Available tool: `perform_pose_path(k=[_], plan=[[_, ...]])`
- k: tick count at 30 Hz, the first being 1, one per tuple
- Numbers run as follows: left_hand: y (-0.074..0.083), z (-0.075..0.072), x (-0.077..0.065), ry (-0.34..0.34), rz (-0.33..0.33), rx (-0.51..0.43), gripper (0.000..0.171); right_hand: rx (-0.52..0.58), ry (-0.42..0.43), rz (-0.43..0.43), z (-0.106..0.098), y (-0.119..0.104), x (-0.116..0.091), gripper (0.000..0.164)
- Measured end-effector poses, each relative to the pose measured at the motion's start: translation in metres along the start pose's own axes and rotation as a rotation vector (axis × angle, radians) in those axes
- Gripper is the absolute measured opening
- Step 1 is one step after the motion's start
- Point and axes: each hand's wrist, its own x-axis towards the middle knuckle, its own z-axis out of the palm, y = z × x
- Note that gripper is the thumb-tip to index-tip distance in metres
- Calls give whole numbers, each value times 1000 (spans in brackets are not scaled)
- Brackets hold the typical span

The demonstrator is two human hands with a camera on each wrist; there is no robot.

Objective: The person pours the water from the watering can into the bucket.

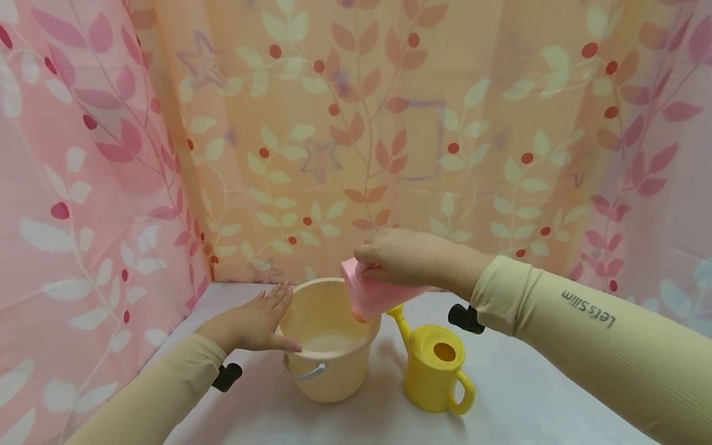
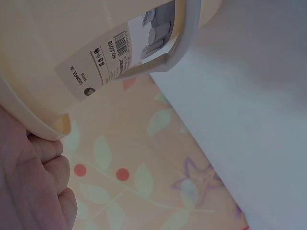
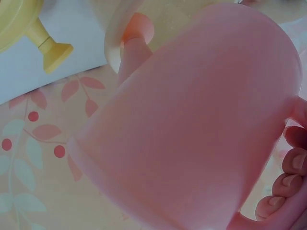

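Note:
My right hand (image 1: 397,254) grips the handle of a pink watering can (image 1: 378,293), fingers curled round it in the right wrist view. The can is tipped, and its spout with an orange-pink head (image 3: 139,28) points down into a cream bucket (image 1: 334,377). That bucket stands upright on the table, its grey handle (image 1: 311,372) hanging at the front. At the bucket's left rim rests my left hand (image 1: 253,321), fingers stretched toward the back and thumb along the front rim. A printed label (image 2: 115,52) shows on the bucket's side in the left wrist view.
Just right of the bucket stands a yellow watering can (image 1: 431,377), its spout toward the bucket and its handle toward the front right. The white table (image 1: 378,426) is bordered by leaf-patterned curtains (image 1: 356,154) at the back and both sides.

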Motion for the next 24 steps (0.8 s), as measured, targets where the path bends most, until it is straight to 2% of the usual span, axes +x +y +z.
perform_pose_path(k=[7,17,24], plan=[[2,-2,-1,-1,-1,-10,116,10,-5,17,0,0,0,10],[1,0,0,-2,-4,-15,115,2,17,-27,1,0,-3,13],[0,1,0,-6,-6,-4,114,13,22,-41,1,0,-3,9]])
